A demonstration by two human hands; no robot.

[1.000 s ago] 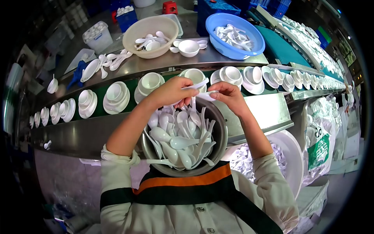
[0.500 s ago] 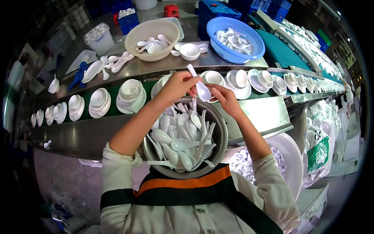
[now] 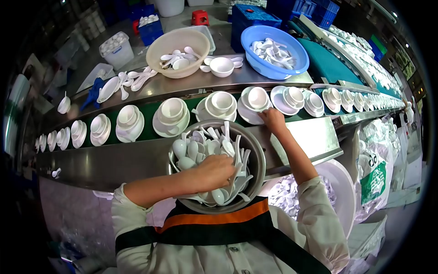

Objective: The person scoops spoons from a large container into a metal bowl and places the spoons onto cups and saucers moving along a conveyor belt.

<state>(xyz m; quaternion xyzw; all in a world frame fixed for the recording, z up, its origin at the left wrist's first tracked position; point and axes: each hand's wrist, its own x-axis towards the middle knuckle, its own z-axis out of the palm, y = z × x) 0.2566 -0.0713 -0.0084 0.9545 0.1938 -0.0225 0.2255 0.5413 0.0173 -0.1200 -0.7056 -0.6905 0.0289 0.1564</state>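
My left hand [image 3: 215, 173] is down in a metal bowl [image 3: 260, 171] heaped with white ceramic spoons [image 3: 186, 163]. Its fingers curl closed around a spoon handle, and the fingertips are partly hidden among the pile. On the green conveyor, my right hand [image 3: 274, 120] reaches the near right edge of a white saucer [image 3: 247, 115] that carries a small bowl [image 3: 257, 98]. The fingers of this hand are pressed together at the saucer; whatever they hold, if anything, is hidden.
Stacked dish sets line the conveyor [image 3: 195, 119] on both sides. Behind it, a steel ledge [image 3: 182, 87] carries a cream basin [image 3: 153, 61] and a blue basin [image 3: 299, 64] with spoons. A white tub [image 3: 344, 182] of spoons stands low at right, beside a plastic bag [image 3: 372, 160].
The spoon held up between both hands is no longer visible there. My left hand has dropped into the metal bowl, my right hand has moved down to a saucer, and the dish sets have shifted right.
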